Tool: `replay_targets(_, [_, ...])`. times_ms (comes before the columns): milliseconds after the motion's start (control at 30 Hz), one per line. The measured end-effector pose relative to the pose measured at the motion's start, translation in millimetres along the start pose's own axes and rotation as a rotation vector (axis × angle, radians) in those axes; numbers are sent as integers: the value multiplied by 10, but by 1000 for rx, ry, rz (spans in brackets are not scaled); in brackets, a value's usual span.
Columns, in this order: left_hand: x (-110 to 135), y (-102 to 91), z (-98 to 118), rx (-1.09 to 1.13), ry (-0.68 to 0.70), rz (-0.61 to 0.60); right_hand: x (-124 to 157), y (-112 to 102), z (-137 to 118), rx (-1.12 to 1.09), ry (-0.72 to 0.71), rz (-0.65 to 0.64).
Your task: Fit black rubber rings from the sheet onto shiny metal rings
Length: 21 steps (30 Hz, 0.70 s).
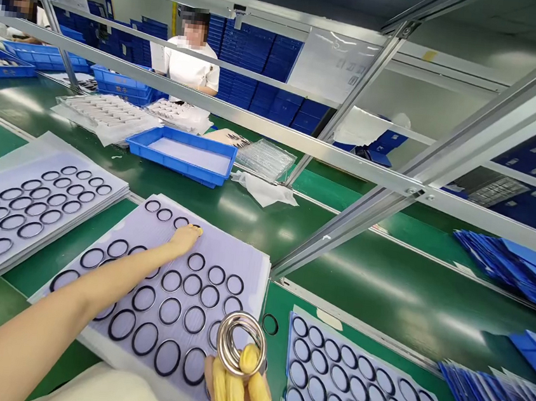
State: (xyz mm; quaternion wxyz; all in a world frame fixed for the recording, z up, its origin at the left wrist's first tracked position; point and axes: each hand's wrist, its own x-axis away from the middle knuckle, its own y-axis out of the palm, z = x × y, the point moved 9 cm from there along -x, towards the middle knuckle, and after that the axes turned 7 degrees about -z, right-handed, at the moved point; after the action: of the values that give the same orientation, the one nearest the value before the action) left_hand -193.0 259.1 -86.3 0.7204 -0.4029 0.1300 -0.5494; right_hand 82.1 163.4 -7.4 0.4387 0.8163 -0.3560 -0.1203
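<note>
My left hand (184, 238) reaches far forward over a pale lilac sheet (251, 269) dotted with black rings. Its fingers are curled down onto a ring (195, 227) near the sheet's far edge. My right hand (238, 389), with yellow finger cots on the fingertips, is low in the view and pinches a small stack of shiny metal rings (239, 343). One loose black ring (270, 324) lies on the green belt just right of the sheet.
A second ring sheet (363, 389) lies at lower right and a stack of ring sheets (33, 201) at left. Across the green conveyor (384, 283) are a blue tray (181, 153), clear trays and a person in white (191, 65). Aluminium frame bars (383, 200) cross overhead. Blue sheets (519, 271) pile at right.
</note>
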Motion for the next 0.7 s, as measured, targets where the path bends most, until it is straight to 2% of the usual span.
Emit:
replay_targets(133, [293,-53,350,278,68,1,8,-158,-53,-17,-4,89])
replay_targets(200, [546,-90,604,424,123,-34,-23,-210,-89,-23,-26,131])
replay_targets(267, [843,-147,872,561,184,-98,-92,-168,-110,-22,-45,99])
replay_targets(300, [993,-170,1006,665,219,-152,-134,-119,-111,-19,-50,59])
replay_targets(333, [1142,-156,1150,867,256,-268,-173,-68,-107,-15,-55,17])
replay_targets(433, [1482,-156,1435,1229,268,-507,-251,54,-78,13,-69,-90])
replay_targets(533, [1598,-164,1507,1321,235,-569,-255,140,-24,40,-53,-164])
replay_targets(700, [1636,-109,1478,1310,179,-600,-167,155,44,-18,9,-25])
